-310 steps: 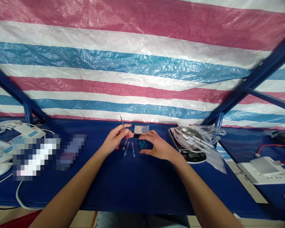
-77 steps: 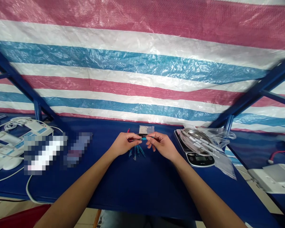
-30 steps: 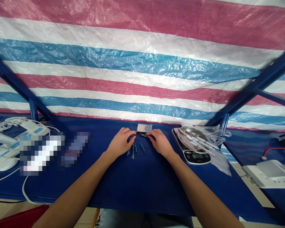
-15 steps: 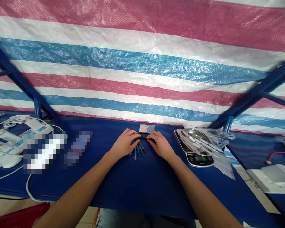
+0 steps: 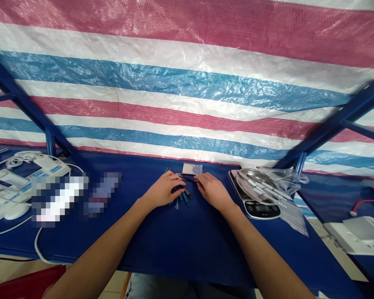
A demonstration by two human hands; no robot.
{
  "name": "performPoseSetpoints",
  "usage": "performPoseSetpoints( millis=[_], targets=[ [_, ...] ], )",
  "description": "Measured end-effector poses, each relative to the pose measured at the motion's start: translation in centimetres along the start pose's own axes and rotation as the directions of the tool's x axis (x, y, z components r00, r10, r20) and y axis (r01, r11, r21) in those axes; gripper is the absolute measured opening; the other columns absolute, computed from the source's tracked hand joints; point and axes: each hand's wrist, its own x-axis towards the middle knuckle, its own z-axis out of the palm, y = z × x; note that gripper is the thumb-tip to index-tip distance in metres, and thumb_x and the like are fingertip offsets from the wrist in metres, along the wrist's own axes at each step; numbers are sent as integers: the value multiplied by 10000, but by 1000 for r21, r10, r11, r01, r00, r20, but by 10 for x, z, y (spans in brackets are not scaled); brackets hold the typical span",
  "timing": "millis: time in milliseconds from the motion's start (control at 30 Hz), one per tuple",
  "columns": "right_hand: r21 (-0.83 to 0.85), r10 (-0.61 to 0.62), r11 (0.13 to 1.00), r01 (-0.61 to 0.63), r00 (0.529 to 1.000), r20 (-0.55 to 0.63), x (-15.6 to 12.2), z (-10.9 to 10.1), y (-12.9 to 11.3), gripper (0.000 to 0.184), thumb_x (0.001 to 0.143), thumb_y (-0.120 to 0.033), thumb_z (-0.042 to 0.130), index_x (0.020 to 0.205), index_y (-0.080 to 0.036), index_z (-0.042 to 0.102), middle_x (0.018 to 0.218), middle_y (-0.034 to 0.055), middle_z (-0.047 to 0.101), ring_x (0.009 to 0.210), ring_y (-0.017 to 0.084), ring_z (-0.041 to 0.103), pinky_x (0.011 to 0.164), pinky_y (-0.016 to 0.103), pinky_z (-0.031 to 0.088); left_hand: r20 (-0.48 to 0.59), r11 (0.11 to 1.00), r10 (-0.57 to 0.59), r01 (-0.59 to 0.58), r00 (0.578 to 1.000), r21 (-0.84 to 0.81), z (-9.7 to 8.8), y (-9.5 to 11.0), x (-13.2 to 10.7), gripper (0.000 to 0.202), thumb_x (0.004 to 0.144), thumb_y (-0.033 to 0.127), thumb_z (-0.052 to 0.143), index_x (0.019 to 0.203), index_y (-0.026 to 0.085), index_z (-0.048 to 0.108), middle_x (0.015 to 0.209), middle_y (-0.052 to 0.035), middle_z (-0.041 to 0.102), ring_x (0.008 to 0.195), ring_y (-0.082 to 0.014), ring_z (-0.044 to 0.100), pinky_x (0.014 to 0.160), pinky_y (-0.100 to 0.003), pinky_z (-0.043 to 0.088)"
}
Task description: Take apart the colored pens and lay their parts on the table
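Observation:
A slim black pen lies crosswise between my two hands near the back of the blue table. Closed fingers of my right hand hold its right end. My left hand rests over the pen's left side, its thumb apart from the other fingers, so it looks open. Below and between the hands, several blue and dark pens lie fanned out, partly covered by the left hand. Just behind the fingers is a small clear zip bag of pale bits.
On the right stands a digital kitchen scale with a metal bowl, bagged white cables and plastic bags. White power strips and cords crowd the left side, beside blurred-out items. A striped tarp hangs behind, between blue metal frame bars.
My left thumb has come away from the black pen and the left fingers have loosened. The pen has shifted slightly upward; more of it shows between the hands.

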Motion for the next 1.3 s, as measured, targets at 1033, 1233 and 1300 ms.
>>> performPoseSetpoints(
  millis=[1033, 1233, 1300],
  targets=[
    [726, 301, 658, -198, 954, -12, 3, 11, -3, 517, 961, -293, 609, 1474, -233, 619, 840, -15, 597, 725, 179, 575, 740, 336, 506, 56, 985, 9, 1, 998, -174, -3, 1, 4, 214, 1043, 303, 699, 1234, 270, 791, 1117, -65, 804, 1097, -257, 676, 1014, -406, 490],
    [913, 350, 325, -247, 928, 127, 5, 9, -2, 279, 926, -354, 684, 1159, -224, 767, 808, -8, 638, 623, 132, 548, 546, 263, 409, 72, 978, 15, 1, 997, -210, 1, -3, 1, 224, 1072, 344, 656, 1243, 266, 777, 1142, -68, 792, 1116, -257, 680, 1020, -400, 495],
    [944, 381, 211, -252, 911, 158, 6, 5, -2, 238, 911, -394, 734, 1059, -215, 784, 841, 18, 694, 626, 134, 570, 506, 252, 384, 31, 963, -23, 31, 999, -269, 3, -4, 1, 226, 1079, 359, 639, 1235, 270, 777, 1169, -67, 788, 1111, -249, 697, 998, -384, 516]
  ],
)
